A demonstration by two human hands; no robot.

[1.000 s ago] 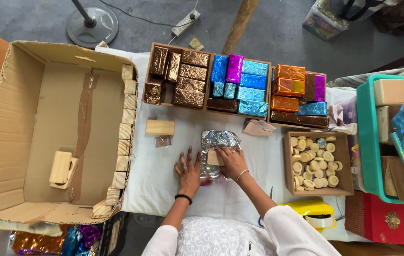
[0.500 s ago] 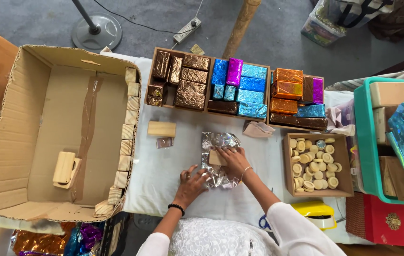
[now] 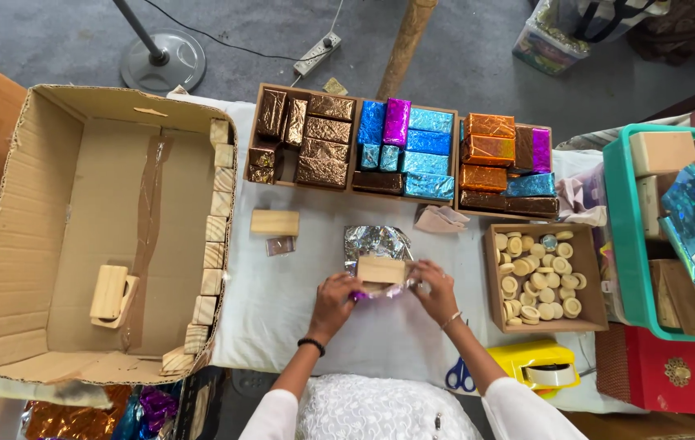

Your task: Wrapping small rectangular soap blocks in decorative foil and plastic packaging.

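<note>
**Foil folded up against the wooden block**

Both my hands at the near edge of the silver foil sheet [image 3: 376,244], which lies on the white cloth [image 3: 282,301] in front of me. A small wooden block [image 3: 381,270] sits on the foil, lying flat, long side across. My left hand [image 3: 335,297] pinches the foil's lower left edge, fingers closed on it just beside the block's left end. My right hand [image 3: 437,292] does the same on the right, fingertips closed on the foil beside the block's right end. The far half of the foil spreads out crinkled beyond the block.

Around: a bare wooden block [image 3: 275,222] and a small foil scrap [image 3: 280,245] to the left, apart from my hands. Beyond the foil, three wooden trays of foil-wrapped blocks [image 3: 400,151], bronze, blue, purple, orange. To the right, a box of small wooden discs [image 3: 539,277]. Near my right sleeve, a yellow tape dispenser [image 3: 539,364] and blue-handled scissors [image 3: 460,376]. Far left, a large open cardboard box [image 3: 46,236] with blocks lined along its right wall.
</note>
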